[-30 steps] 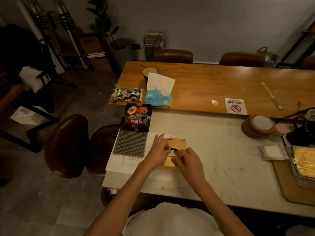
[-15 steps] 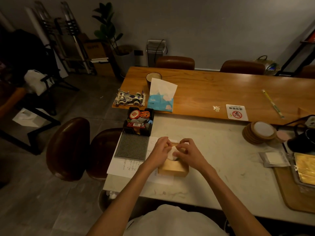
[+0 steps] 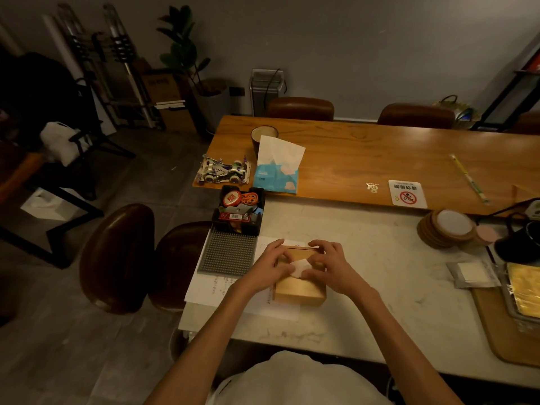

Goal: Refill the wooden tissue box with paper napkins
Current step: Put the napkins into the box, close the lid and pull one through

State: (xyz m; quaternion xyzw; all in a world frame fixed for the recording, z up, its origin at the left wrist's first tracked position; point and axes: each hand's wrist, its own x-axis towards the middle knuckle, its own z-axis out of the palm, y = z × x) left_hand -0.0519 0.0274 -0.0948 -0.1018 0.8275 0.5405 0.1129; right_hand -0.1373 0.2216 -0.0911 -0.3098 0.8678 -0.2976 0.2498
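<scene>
Thumbs of left hand (image 3: 271,266) and right hand (image 3: 331,268) are pinching the napkin tuft (image 3: 300,267); curled fingers (image 3: 318,244) are clamping the wooden tissue box (image 3: 301,289), presumably steadying it.

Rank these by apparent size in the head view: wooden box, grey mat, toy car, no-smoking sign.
Wooden box and grey mat: about alike, so unranked; the box is partly covered.
Then the toy car.
Smallest: the no-smoking sign, though these two lie farther from the camera.
</scene>
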